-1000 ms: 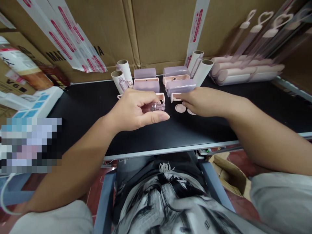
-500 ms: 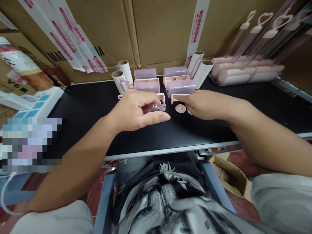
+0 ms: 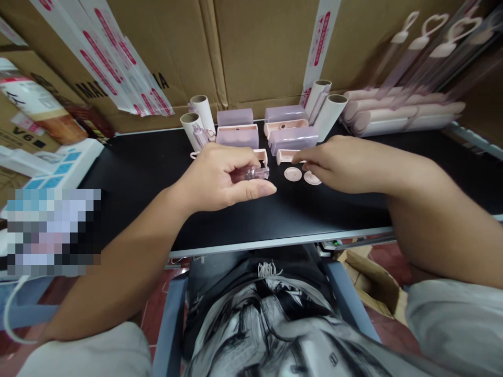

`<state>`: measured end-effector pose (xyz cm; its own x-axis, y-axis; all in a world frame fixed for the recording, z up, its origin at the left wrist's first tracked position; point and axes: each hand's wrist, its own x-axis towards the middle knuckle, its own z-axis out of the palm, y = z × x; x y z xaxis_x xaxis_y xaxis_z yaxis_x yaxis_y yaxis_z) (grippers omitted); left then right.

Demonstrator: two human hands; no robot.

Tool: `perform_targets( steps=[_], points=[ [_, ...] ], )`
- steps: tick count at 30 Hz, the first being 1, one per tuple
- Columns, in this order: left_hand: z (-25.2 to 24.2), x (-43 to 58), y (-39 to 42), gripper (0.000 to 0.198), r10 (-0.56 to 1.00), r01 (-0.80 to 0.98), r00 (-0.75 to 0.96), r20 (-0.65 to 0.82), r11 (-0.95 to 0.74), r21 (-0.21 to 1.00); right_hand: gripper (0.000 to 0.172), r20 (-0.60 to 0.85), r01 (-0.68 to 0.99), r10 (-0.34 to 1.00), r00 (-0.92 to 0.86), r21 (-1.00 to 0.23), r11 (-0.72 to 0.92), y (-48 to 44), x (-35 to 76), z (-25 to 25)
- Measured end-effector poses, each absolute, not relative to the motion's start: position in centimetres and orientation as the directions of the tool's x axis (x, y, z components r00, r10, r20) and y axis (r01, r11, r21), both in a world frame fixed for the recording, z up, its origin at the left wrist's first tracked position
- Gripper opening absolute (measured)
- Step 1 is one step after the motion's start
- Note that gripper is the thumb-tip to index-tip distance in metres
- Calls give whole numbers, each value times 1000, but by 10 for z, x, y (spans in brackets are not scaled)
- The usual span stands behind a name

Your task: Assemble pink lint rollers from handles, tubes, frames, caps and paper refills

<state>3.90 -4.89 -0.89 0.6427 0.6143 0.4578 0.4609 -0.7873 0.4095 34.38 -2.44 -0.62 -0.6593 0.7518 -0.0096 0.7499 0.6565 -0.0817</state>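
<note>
My left hand (image 3: pixel 218 178) hovers over the black table (image 3: pixel 129 178), fingers and thumb pinched on a small clear purple plastic piece (image 3: pixel 251 173). My right hand (image 3: pixel 338 162) reaches in from the right with its fingertips pressed together just above two flat pink discs (image 3: pixel 293 174) (image 3: pixel 313 179) lying on the table; whether it holds anything is hidden. Just behind the hands lie pink trays (image 3: pixel 283 155) and translucent purple covers (image 3: pixel 293 139).
White paper rolls (image 3: pixel 194 128) (image 3: pixel 330 115) stand at the back beside the purple covers. Long pink rolls and heart-topped handles (image 3: pixel 396 118) lie at the back right. Cardboard boxes (image 3: pixel 255 47) wall off the rear. A white and blue box (image 3: pixel 58 167) sits at the left.
My right hand has drawn back a little to the right and lifted, uncovering the second pink disc. The left hand has held still with the clear piece.
</note>
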Motion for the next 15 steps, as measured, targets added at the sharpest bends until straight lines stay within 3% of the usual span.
perform_targets(
  steps=[7,10,15],
  points=[
    [-8,39,-50,59,643,481,639,422,-762,433,31,-77,778,775,-628,-55,625,-26,340,-13],
    [-8,39,-51,60,661,500,634,401,-746,439,23,-52,767,765,-641,-63,639,-20,344,-23],
    [-8,39,-51,59,678,521,623,389,-731,440,22,6,763,768,-641,-102,638,-10,347,-35]
  ],
)
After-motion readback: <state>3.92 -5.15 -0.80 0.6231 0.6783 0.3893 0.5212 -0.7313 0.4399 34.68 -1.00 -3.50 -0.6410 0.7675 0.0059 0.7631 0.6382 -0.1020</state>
